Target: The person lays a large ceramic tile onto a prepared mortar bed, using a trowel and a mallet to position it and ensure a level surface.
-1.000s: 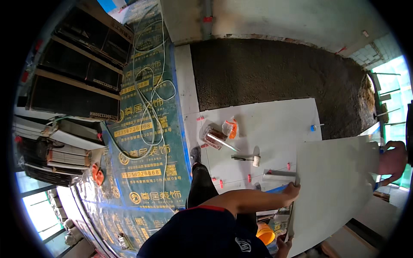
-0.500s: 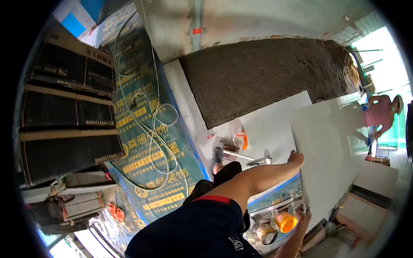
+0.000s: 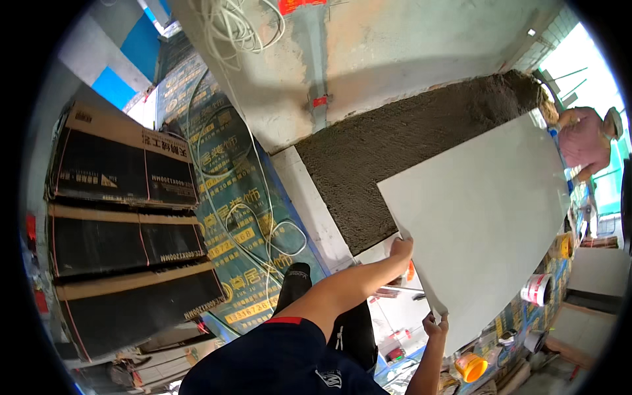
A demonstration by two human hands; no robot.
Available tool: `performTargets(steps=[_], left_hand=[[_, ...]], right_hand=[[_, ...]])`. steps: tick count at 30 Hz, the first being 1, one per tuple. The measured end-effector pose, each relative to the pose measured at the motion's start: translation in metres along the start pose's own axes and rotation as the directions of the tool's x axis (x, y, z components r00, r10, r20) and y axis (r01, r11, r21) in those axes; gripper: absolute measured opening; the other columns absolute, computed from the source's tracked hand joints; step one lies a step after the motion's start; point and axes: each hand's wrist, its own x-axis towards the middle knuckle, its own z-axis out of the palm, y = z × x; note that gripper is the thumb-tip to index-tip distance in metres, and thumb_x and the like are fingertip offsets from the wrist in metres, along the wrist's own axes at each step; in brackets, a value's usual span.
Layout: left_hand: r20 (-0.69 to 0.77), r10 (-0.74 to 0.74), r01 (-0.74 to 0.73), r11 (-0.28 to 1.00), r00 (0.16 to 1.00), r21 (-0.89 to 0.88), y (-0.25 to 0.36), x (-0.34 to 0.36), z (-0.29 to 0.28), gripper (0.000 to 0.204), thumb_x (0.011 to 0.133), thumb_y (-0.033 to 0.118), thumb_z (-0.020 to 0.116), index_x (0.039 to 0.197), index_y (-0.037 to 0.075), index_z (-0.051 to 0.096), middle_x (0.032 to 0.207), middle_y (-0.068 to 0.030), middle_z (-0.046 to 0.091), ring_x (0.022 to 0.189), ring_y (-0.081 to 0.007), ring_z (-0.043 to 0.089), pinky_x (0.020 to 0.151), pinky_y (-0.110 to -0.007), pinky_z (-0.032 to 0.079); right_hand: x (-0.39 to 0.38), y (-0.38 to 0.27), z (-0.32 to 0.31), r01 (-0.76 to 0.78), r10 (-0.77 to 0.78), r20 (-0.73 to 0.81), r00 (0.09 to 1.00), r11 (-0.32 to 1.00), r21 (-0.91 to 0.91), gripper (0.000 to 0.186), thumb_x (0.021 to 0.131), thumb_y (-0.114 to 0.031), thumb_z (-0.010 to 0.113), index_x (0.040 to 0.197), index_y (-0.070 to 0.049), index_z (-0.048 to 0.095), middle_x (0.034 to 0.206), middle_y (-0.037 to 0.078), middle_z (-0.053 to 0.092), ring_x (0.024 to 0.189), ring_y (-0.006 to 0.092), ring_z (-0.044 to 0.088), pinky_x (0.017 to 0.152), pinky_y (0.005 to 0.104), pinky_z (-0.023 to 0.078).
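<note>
A large pale grey floor tile (image 3: pixel 480 224) is held raised, partly over the dark mortar bed (image 3: pixel 355 171). My left hand (image 3: pixel 403 249) grips its near-left edge, with the arm stretched out. Lower along that same edge, my right hand (image 3: pixel 435 323) holds the tile near its bottom corner. Both hands are closed on it, and the fingers under the tile are hidden. At the opposite end stands a co-worker (image 3: pixel 586 141) in a pink top, whose hands are mostly out of sight.
Laid white tiles (image 3: pixel 316 204) border the mortar on the left. A yellow bucket (image 3: pixel 471 367) and a white-and-red bucket (image 3: pixel 536 289) stand beside the tile. Loose pale cable (image 3: pixel 266 230) crosses the green floor sheeting (image 3: pixel 230 263). Black cartons (image 3: pixel 131 243) are stacked at left.
The tile has been carried toward the mortar bed and now covers part of it. Both my hands have moved left with it, and the co-worker appears closer to the tile's far end.
</note>
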Motion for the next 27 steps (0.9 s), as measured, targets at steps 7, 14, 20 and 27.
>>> performTargets(steps=[7,14,20,27], left_hand=[[0.123,0.030,-0.022,0.998,0.992,-0.064,0.153,0.277,-0.069,0.032,0.087,0.020,0.059,0.107,-0.005,0.058,0.099,-0.0177,0.065,0.086,-0.0248,0.064,0.069,-0.038,0.052],[0.240,-0.170,0.212,0.964,0.956,-0.161,0.276,0.625,-0.126,0.027,0.093,0.023,0.056,0.108,0.001,0.051,0.095,-0.0104,0.062,0.075,-0.0197,0.063,0.057,-0.033,0.051],[0.205,-0.277,0.307,0.943,0.939,-0.130,0.272,0.961,-0.079,0.021,0.095,0.026,0.051,0.091,0.005,0.052,0.065,-0.0066,0.056,0.043,-0.0141,0.045,0.039,-0.028,0.030],[0.378,-0.323,0.349,0.937,0.868,-0.001,0.191,1.308,-0.038,0.028,0.096,0.032,0.047,0.094,0.006,0.058,0.073,-0.0057,0.061,0.064,-0.0208,0.061,0.060,-0.035,0.050]], right_hand=[[0.153,0.191,0.199,0.102,-0.101,-0.025,0.995,0.994,0.050,0.039,0.082,-0.048,0.066,0.097,-0.013,0.061,0.075,0.001,0.056,0.067,0.0170,0.052,0.062,0.0324,0.045],[0.378,0.390,0.431,0.230,-0.148,-0.307,0.940,0.940,0.252,0.047,0.077,-0.049,0.071,0.103,-0.012,0.059,0.095,0.002,0.061,0.089,0.0208,0.057,0.085,0.0433,0.047],[0.658,0.474,0.557,0.311,-0.219,-0.271,0.937,0.879,0.362,0.052,0.079,-0.049,0.070,0.110,-0.010,0.057,0.105,0.003,0.057,0.097,0.0232,0.056,0.091,0.0448,0.045],[1.025,0.505,0.618,0.311,-0.227,-0.252,0.941,0.874,0.372,0.066,0.076,-0.053,0.071,0.115,-0.005,0.051,0.110,0.009,0.055,0.103,0.0261,0.053,0.095,0.0453,0.041]])
